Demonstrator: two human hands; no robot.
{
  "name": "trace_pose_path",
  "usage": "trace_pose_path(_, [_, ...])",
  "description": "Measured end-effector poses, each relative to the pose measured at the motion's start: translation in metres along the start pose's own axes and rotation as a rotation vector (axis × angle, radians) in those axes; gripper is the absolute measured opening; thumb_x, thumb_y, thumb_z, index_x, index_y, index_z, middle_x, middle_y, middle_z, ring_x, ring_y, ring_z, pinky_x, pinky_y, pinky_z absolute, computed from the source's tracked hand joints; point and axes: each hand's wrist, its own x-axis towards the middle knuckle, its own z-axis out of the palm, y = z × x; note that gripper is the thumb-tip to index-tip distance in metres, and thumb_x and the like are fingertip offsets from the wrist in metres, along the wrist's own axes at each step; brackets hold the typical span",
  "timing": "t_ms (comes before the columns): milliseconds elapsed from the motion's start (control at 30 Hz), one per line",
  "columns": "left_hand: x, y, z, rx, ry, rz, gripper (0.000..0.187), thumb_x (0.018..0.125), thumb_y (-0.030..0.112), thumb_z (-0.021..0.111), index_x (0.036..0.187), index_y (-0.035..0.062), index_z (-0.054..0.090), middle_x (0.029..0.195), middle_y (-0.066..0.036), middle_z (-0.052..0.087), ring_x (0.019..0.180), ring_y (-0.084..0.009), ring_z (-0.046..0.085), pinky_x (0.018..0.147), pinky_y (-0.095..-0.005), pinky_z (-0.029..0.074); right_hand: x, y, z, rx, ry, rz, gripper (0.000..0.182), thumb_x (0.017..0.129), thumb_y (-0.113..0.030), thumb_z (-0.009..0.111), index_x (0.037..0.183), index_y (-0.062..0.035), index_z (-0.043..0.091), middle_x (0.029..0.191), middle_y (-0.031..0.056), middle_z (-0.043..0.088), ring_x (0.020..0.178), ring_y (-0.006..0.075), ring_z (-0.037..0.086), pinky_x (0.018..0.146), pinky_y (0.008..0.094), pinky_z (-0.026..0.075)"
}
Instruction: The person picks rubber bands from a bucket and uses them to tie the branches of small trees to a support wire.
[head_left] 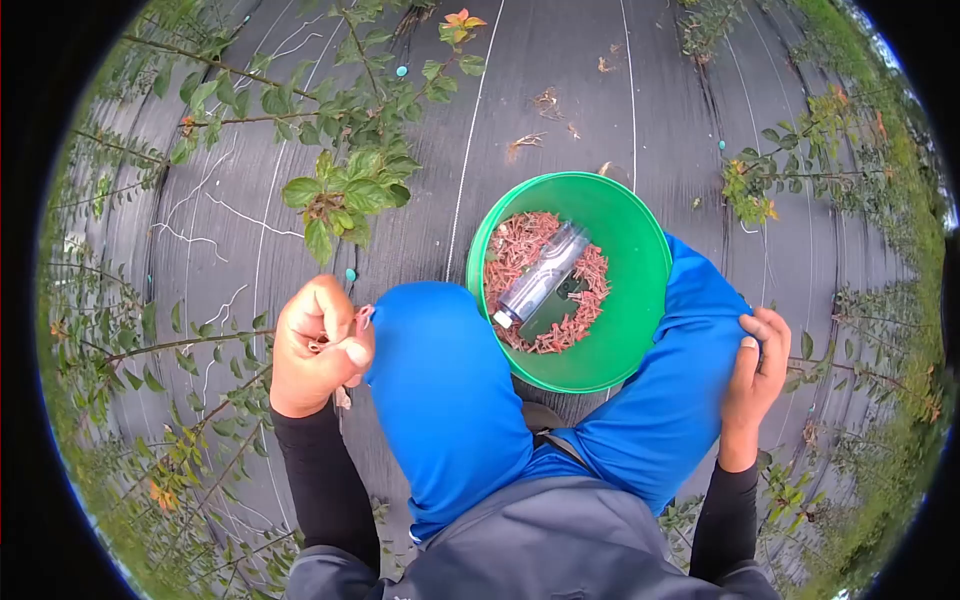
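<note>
My left hand is closed beside my left knee, fingers curled and thumb pressed in. A small pink clip-like piece sticks out between its thumb and fingers, and other bits show in the curled palm. My right hand rests against the outside of my right knee, fingers loosely bent and apart, holding nothing I can see. Between my knees stands a green bucket. Many small pink clip-like pieces lie in it, with a clear plastic bottle with a white cap on top of them.
Black ground fabric with white lines spreads under me. A leafy branch hangs ahead of my left hand, and more leafy shoots reach in from the right. Dry plant scraps lie beyond the bucket.
</note>
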Motion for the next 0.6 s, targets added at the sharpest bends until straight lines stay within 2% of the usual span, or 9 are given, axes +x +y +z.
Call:
trace_pose_path(100, [0.052, 0.024, 0.078, 0.333, -0.299, -0.266, 0.017, 0.077, 0.003, 0.061, 0.077, 0.0055, 0.044, 0.069, 0.003, 0.046, 0.065, -0.003, 0.047, 0.056, -0.0212, 0.038, -0.002, 0.003, 0.0, -0.002, 0.018, -0.023, 0.022, 0.078, -0.001, 0.046, 0.094, -0.0021, 0.061, 0.109, 0.0149, 0.053, 0.103, 0.0264, 0.051, 0.091, 0.0359, 0.039])
trace_pose_path(167, [0.079, -0.008, 0.117, 0.505, -0.415, -0.23, 0.012, 0.078, 0.005, 0.059, 0.085, 0.0053, 0.049, 0.07, 0.002, 0.051, 0.063, -0.006, 0.049, 0.058, -0.0233, 0.04, -0.003, 0.004, 0.002, 0.045, 0.035, -0.016, 0.022, 0.078, -0.001, 0.046, 0.093, -0.0031, 0.061, 0.108, 0.015, 0.053, 0.103, 0.0265, 0.051, 0.091, 0.0363, 0.039])
trace_pose_path(233, [0.095, -0.053, 0.141, 0.922, -0.426, -0.038, 0.047, 0.075, 0.017, 0.062, 0.121, 0.0093, 0.05, 0.079, -0.011, 0.061, 0.075, -0.0268, 0.061, 0.068, -0.036, 0.047, -0.004, -0.001, -0.001, 0.045, 0.02, 0.002, 0.022, 0.078, 0.0, 0.045, 0.094, -0.0019, 0.061, 0.109, 0.0151, 0.053, 0.104, 0.0268, 0.05, 0.091, 0.0364, 0.038])
trace_pose_path(267, [0.1, -0.074, 0.149, 1.05, -0.453, -0.008, 0.06, 0.074, 0.022, 0.064, 0.129, 0.0109, 0.044, 0.098, -0.015, 0.06, 0.089, -0.0321, 0.06, 0.075, -0.0409, 0.047, -0.005, 0.001, -0.002, 0.032, 0.029, 0.005, 0.022, 0.079, 0.0, 0.045, 0.094, -0.0011, 0.06, 0.109, 0.0152, 0.053, 0.105, 0.0269, 0.05, 0.092, 0.0365, 0.038])
trace_pose_path(300, [0.104, -0.086, 0.156, 1.082, -0.48, -0.029, 0.064, 0.073, 0.024, 0.066, 0.13, 0.0105, 0.041, 0.12, -0.023, 0.049, 0.099, -0.0334, 0.057, 0.082, -0.0407, 0.047, -0.005, 0.001, 0.002, 0.041, 0.027, 0.006, 0.021, 0.08, 0.0, 0.044, 0.095, -0.0003, 0.06, 0.109, 0.0152, 0.053, 0.105, 0.0269, 0.05, 0.093, 0.0365, 0.037])
trace_pose_path(367, [0.105, -0.105, 0.167, 1.218, -0.354, -0.129, 0.064, 0.07, 0.022, 0.069, 0.128, 0.0077, 0.044, 0.134, -0.032, 0.03, 0.113, -0.0424, 0.048, 0.088, -0.0422, 0.045, -0.01, 0.011, 0.001, 0.003, -0.014, 0.001, 0.022, 0.084, -0.002, 0.042, 0.098, 0.0021, 0.059, 0.113, 0.0154, 0.053, 0.108, 0.0274, 0.049, 0.095, 0.0367, 0.035])
trace_pose_path(433, [0.1, -0.108, 0.168, 1.226, -0.257, 0.002, 0.063, 0.07, 0.019, 0.069, 0.126, 0.0062, 0.046, 0.134, -0.03, 0.032, 0.112, -0.043, 0.048, 0.089, -0.0422, 0.044, -0.013, 0.024, 0.0, -0.02, -0.024, -0.043, 0.025, 0.088, -0.004, 0.04, 0.103, 0.0038, 0.058, 0.116, 0.0154, 0.052, 0.111, 0.0274, 0.048, 0.097, 0.0368, 0.034])
trace_pose_path(500, [0.083, -0.082, 0.16, 1.151, -0.114, 0.374, 0.054, 0.07, 0.014, 0.068, 0.12, 0.0047, 0.049, 0.132, -0.027, 0.035, 0.108, -0.0387, 0.051, 0.088, -0.0419, 0.044, -0.012, 0.028, -0.001, 0.01, -0.047, -0.043, 0.026, 0.088, -0.004, 0.04, 0.104, 0.0045, 0.058, 0.118, 0.0155, 0.052, 0.112, 0.0275, 0.047, 0.097, 0.0367, 0.034])
trace_pose_path(600, [0.041, -0.033, 0.127, 0.822, 0.063, 0.646, 0.038, 0.072, 0.001, 0.06, 0.109, 0.0036, 0.053, 0.114, -0.021, 0.05, 0.095, -0.0317, 0.056, 0.083, -0.0395, 0.044, -0.01, 0.03, -0.002, -0.004, -0.057, -0.038, 0.026, 0.089, -0.004, 0.039, 0.105, 0.0052, 0.057, 0.119, 0.0155, 0.051, 0.113, 0.0273, 0.047, 0.097, 0.0364, 0.033])
